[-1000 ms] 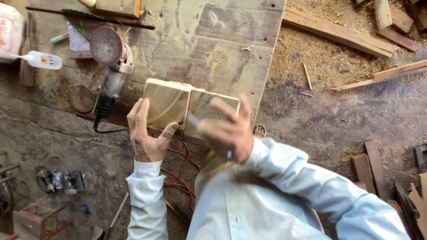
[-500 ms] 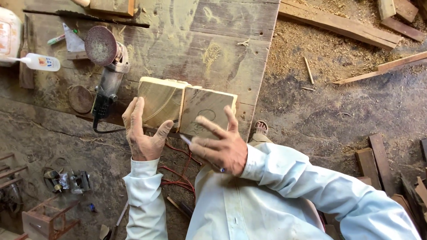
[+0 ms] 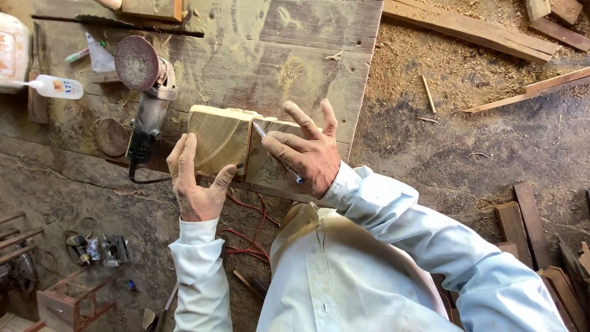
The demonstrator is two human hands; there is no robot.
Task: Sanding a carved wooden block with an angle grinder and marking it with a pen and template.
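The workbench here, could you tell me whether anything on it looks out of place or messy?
Sawdust coats the workbench, and the angle grinder lies on its side beside the wood blocks.

worn plank workbench point(image 3: 307, 37) over a sawdust-strewn dirt floor point(image 3: 479, 135) in daylight.

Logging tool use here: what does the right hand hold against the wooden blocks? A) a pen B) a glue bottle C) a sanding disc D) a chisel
A: the right hand holds a thin pen at the seam between the two wooden blocks.
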